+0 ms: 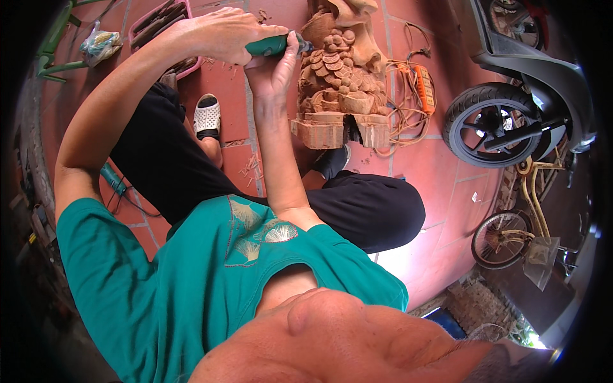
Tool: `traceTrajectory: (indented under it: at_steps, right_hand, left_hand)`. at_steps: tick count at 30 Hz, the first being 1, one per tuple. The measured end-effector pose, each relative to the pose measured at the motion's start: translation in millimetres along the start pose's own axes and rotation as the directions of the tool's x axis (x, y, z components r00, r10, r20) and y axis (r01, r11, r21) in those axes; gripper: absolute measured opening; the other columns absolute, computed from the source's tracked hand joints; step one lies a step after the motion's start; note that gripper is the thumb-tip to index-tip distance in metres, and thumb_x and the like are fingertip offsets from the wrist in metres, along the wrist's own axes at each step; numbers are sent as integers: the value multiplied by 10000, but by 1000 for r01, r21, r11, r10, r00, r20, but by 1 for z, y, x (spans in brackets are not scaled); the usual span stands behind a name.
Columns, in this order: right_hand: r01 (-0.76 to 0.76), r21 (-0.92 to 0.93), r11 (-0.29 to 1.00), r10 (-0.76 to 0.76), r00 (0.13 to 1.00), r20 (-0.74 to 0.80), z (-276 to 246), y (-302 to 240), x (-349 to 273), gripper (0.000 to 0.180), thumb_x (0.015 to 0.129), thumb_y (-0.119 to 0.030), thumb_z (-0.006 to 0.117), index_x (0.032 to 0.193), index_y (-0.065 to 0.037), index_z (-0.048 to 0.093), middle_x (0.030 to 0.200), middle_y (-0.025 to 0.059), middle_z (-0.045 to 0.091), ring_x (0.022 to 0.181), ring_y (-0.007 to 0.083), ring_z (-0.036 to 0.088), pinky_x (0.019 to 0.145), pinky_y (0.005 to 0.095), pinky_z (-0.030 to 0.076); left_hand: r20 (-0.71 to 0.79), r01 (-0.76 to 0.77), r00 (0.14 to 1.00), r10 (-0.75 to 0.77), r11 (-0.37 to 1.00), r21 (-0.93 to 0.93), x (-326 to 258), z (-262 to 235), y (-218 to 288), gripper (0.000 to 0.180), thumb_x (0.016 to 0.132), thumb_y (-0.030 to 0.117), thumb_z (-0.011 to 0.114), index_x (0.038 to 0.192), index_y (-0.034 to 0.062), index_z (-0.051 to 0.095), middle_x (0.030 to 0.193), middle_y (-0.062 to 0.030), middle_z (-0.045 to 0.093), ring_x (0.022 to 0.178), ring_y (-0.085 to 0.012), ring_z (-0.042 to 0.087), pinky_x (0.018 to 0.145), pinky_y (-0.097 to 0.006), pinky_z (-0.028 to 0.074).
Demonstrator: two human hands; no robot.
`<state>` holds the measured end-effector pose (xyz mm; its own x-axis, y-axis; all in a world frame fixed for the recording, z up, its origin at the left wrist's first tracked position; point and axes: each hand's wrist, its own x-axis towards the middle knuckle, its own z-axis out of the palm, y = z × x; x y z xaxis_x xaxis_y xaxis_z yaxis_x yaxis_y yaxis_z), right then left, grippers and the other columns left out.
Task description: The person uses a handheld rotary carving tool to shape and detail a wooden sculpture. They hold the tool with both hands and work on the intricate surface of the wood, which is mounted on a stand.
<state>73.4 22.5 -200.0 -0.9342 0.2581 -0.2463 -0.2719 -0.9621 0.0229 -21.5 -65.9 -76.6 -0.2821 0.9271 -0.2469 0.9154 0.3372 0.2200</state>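
Left hand (223, 35) wrapped over green-handled carving tool (274, 45), fingers closed around its grip. Right hand (274, 67) cupped under the same handle from below, fingers closed on it, thumb up beside the tip. Tool tip touches wooden carving (338, 76), scaled figure on block base, standing upright on red tiled floor (434, 172). Orange power strip (424, 86) lies just beside the carving; scooter wheel (488, 124) near; pink tray (163, 22) behind left hand.

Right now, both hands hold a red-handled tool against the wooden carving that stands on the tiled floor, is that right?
Not quite: the tool's handle is green, not red, as the head view shows. The left hand and right hand do hold it against the wooden carving on the tiled floor.
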Motion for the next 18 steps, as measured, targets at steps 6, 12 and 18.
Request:
traceTrajectory:
  at_steps: [6, 12, 18]
  right_hand:
    - [-30, 20, 999, 30, 1000, -1, -6, 1, 3, 311, 967, -382, 686, 1122, -113, 661, 1129, 37, 706, 1095, 213, 664, 995, 445, 550]
    - [-54, 5, 999, 54, 998, -12, -14, 1, 5, 318, 961, -396, 688, 1122, -122, 661, 1131, 29, 706, 1098, 215, 662, 1002, 450, 540]
    - [-56, 3, 998, 56, 998, -40, -10, 2, 3, 302, 965, -401, 680, 1107, -135, 668, 1128, 26, 710, 1091, 215, 665, 997, 445, 540]
  left_hand:
    - [43, 3, 999, -2, 1000, -7, 2, -2, 1, 830, 727, 107, 660, 1526, 122, 434, 885, -247, 693, 810, -429, 704, 702, -492, 557]
    - [25, -7, 1000, 7, 1000, -6, 1, 3, -1, 816, 728, 114, 669, 1515, 119, 455, 907, -247, 704, 863, -419, 712, 738, -489, 567]
    - [23, -2, 1000, 2, 1000, -24, 2, 2, 0, 806, 726, 119, 680, 1506, 106, 479, 973, -233, 730, 887, -395, 721, 744, -486, 568]
